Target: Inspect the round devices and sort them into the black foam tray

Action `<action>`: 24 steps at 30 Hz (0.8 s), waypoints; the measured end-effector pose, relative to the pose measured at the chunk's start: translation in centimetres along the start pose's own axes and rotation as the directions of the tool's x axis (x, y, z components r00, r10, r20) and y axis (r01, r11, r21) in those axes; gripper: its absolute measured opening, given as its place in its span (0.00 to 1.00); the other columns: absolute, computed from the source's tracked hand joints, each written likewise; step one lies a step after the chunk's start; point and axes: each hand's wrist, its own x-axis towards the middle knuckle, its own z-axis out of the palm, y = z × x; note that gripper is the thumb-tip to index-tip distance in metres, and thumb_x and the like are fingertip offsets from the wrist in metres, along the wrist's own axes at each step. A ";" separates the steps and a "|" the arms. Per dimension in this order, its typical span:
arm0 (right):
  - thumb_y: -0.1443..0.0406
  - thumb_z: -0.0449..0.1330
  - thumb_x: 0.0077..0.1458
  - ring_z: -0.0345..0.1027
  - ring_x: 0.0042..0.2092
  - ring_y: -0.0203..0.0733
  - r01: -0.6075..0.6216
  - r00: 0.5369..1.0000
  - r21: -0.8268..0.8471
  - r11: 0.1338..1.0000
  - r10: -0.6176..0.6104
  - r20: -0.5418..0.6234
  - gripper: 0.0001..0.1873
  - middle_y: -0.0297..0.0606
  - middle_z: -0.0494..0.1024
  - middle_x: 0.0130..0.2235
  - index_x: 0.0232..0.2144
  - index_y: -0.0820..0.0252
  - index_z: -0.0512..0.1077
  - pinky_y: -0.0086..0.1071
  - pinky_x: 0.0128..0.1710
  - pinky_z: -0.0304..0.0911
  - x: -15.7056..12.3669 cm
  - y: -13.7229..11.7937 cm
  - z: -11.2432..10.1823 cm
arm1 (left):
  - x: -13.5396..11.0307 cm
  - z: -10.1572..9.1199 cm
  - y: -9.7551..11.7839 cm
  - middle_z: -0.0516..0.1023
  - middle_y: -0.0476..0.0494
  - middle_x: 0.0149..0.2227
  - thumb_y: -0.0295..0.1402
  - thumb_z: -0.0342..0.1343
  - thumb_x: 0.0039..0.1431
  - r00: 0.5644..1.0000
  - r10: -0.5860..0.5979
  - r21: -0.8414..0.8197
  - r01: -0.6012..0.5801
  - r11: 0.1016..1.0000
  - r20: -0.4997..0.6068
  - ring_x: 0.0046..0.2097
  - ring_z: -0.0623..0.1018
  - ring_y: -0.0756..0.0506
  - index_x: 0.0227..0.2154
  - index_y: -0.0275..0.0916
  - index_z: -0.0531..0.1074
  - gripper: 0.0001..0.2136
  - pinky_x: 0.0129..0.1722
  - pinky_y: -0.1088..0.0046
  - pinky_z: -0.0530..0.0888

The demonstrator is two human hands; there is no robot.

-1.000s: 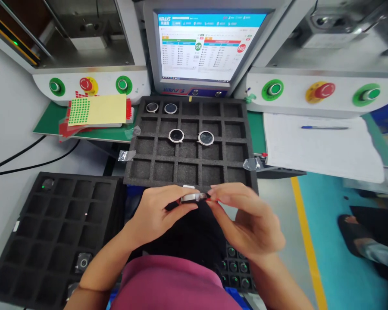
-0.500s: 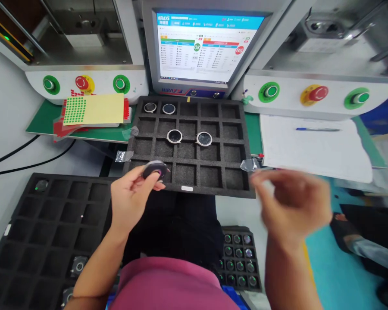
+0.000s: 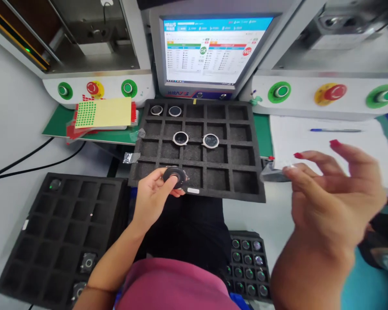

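My left hand point(image 3: 155, 196) grips a round black watch part point(image 3: 174, 176) between thumb and fingers, over the front row of the black foam tray point(image 3: 198, 199). The thumb lies across its face. My right hand point(image 3: 336, 193) is beyond the tray's right edge, thumb and index finger pinched on a piece of clear plastic film point(image 3: 273, 173), the other fingers spread. The film reaches to the tray's edge. Two silver-rimmed round watch cases, one left point(image 3: 180, 138) and one right point(image 3: 211, 141), rest on the tray's dividers. Two more sit in its back-left pockets.
A monitor point(image 3: 218, 51) stands behind the tray, between two machines with green and red buttons. Yellow sticker sheets point(image 3: 113, 113) lie left; paper with a pen point(image 3: 336, 130) lies right. Another foam tray point(image 3: 61, 241) is at lower left, and a filled one point(image 3: 248, 262) below.
My right hand has moved right and its outer fingers have spread; the film now stretches out to its fingertips. My left hand still holds the watch part. The whole view has shifted slightly.
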 end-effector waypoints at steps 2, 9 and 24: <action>0.72 0.70 0.52 0.73 0.37 0.36 -0.049 0.988 0.066 0.997 0.038 0.149 0.22 0.36 0.74 0.42 0.47 0.47 0.76 0.28 0.36 0.71 -0.8 -1.4 1.4 | 0.0 0.9 0.0 0.82 0.44 0.26 0.39 0.64 0.56 0.999 0.025 -0.006 -0.024 1.000 0.028 0.22 0.78 0.51 0.32 0.33 0.75 0.12 0.24 0.81 0.76; 0.68 0.73 0.49 0.68 0.29 0.34 -0.113 0.937 0.206 0.972 0.035 0.348 0.25 0.33 0.74 0.41 0.49 0.45 0.73 0.32 0.32 0.74 -2.8 -1.4 5.4 | -0.6 3.2 0.1 0.82 0.45 0.30 0.41 0.66 0.55 0.988 0.016 -0.197 0.015 0.980 0.155 0.24 0.80 0.50 0.33 0.36 0.70 0.14 0.25 0.79 0.77; 0.73 0.71 0.48 0.74 0.33 0.36 -0.104 0.782 0.084 0.991 0.030 0.623 0.26 0.34 0.75 0.44 0.48 0.50 0.70 0.31 0.31 0.74 -0.9 -3.5 7.3 | -0.7 2.3 0.7 0.78 0.44 0.24 0.52 0.53 0.65 0.959 0.081 -0.187 -0.030 0.982 0.270 0.26 0.79 0.48 0.28 0.35 0.74 0.23 0.28 0.75 0.77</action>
